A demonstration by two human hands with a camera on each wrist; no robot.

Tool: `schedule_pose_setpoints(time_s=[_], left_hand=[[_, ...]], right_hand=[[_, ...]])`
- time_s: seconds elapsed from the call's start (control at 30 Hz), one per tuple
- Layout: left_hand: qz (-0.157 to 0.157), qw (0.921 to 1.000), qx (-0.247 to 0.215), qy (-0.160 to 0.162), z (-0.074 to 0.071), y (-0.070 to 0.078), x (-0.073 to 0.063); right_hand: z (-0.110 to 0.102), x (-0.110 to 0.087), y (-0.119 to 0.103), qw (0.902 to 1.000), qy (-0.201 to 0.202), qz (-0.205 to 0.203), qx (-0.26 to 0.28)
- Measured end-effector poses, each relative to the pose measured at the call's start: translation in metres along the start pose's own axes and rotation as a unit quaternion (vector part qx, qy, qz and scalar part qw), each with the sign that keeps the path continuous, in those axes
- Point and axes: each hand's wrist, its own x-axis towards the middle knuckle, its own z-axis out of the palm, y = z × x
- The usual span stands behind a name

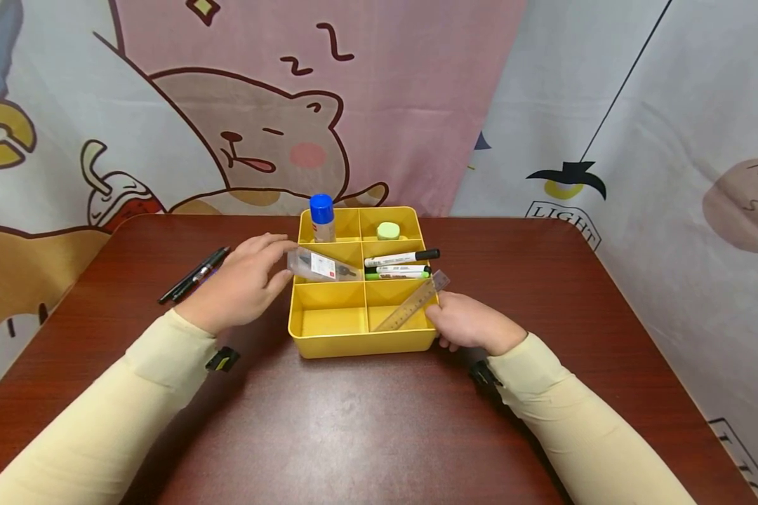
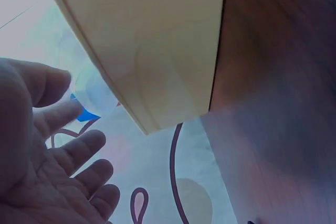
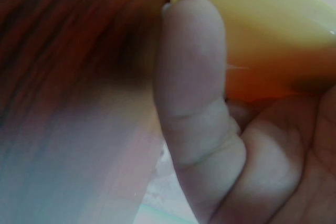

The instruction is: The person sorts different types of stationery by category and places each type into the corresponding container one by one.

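Note:
My left hand (image 1: 243, 284) pinches the left end of a clear plastic case (image 1: 322, 265) with a white label and a dark item inside. The case slants over the middle-left compartment of a yellow organizer tray (image 1: 328, 345). In the left wrist view the thumb and index finger of the left hand (image 2: 58, 145) meet at the case's end; the other fingers are spread. My right hand (image 1: 474, 322) grips the tray's right wall near the front corner. In the right wrist view one digit of the right hand (image 3: 199, 114) lies against the yellow wall; other fingers are mostly hidden.
A blue-capped glue stick (image 1: 322, 217) stands back left in the tray, a pale green item (image 1: 388, 231) back right. Several markers (image 1: 398, 270) lie middle right; a clear ruler (image 1: 413, 303) leans front right. Black pens (image 1: 194, 275) lie left on the brown table (image 1: 335, 435).

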Motion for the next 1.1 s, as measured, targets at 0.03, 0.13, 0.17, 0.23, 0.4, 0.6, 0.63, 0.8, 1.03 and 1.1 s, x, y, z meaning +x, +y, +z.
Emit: schedule_pose_setpoints(time_s=[0.03, 0.13, 0.17, 0.23, 0.4, 0.6, 0.63, 0.8, 1.03, 1.1], left_hand=[[-0.004, 1.0, -0.002, -0.001, -0.001, -0.001, -0.001], [-0.016, 0.9998, -0.007, 0.002, -0.003, -0.004, -0.005], [-0.019, 0.9998, -0.007, 0.003, -0.003, -0.004, -0.007], [-0.026, 0.9997, -0.005, 0.001, -0.005, -0.006, -0.009], [-0.036, 0.9994, -0.002, 0.001, -0.007, -0.012, -0.014], [-0.037, 0.9993, -0.003, 0.0, -0.007, -0.02, -0.017], [-0.039, 0.9992, -0.002, -0.001, -0.007, -0.021, -0.018], [-0.071, 0.9974, 0.008, -0.009, -0.008, -0.029, -0.023], [-0.111, 0.9934, 0.018, -0.023, -0.008, -0.038, -0.027], [-0.117, 0.9925, 0.021, -0.027, -0.007, -0.041, -0.028]], right_hand=[[0.0, 0.0, 0.0, 1.0, 0.0, -0.001, 0.001], [0.0, 0.0, 0.0, 1.0, 0.0, -0.002, 0.003], [0.0, 0.0, 0.0, 1.0, 0.0, -0.001, 0.003], [0.0, 0.0, 0.0, 1.0, 0.001, 0.0, 0.001], [0.001, -0.001, 0.0, 1.0, 0.004, -0.001, 0.001], [0.002, -0.001, 0.001, 1.0, 0.008, -0.004, -0.003], [0.002, -0.001, 0.001, 1.0, 0.008, -0.004, -0.003], [0.002, -0.001, 0.001, 1.0, 0.007, -0.004, 0.0], [0.001, -0.001, 0.0, 1.0, 0.004, -0.002, 0.001], [0.001, 0.0, 0.0, 1.0, 0.003, 0.0, 0.002]])
